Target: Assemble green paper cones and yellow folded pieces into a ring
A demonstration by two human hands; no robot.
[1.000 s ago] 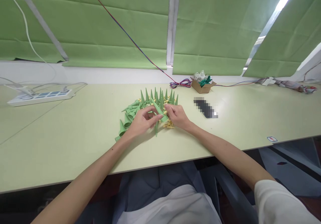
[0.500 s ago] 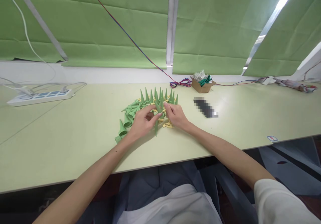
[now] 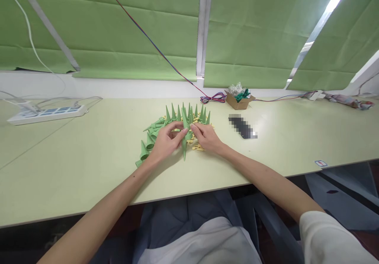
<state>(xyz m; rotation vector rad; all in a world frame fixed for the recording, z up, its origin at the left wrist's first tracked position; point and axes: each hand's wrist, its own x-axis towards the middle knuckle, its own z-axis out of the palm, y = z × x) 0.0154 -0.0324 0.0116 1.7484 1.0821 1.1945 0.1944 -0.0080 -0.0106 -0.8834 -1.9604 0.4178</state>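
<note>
One white power strip (image 3: 47, 115) is sitting at the far left of your table (image 3: 97, 157), cords trailing from it. Further right, loose green cones (image 3: 150, 141) are lying in a heap beside your left hand (image 3: 166, 141). With that hand you are pinching a green spike (image 3: 185, 120) between thumb and fingers, and it is standing nearly upright between your two hands. A second spike (image 3: 184, 151) is pointing toward you just below it. Behind, a row of upright spikes (image 3: 189, 110) is standing, and small yellow pieces (image 3: 197, 148) are lying near your right hand (image 3: 206, 135). You are bringing that hand's thumb and forefinger together right by the held spike; whether they are gripping anything, I cannot tell. Beyond, a red-and-blue wire coil (image 3: 213, 98) is resting beside a cardboard box (image 3: 237, 103), and a dark, pixelated object (image 3: 242, 126) is lying in front of the box.
</note>
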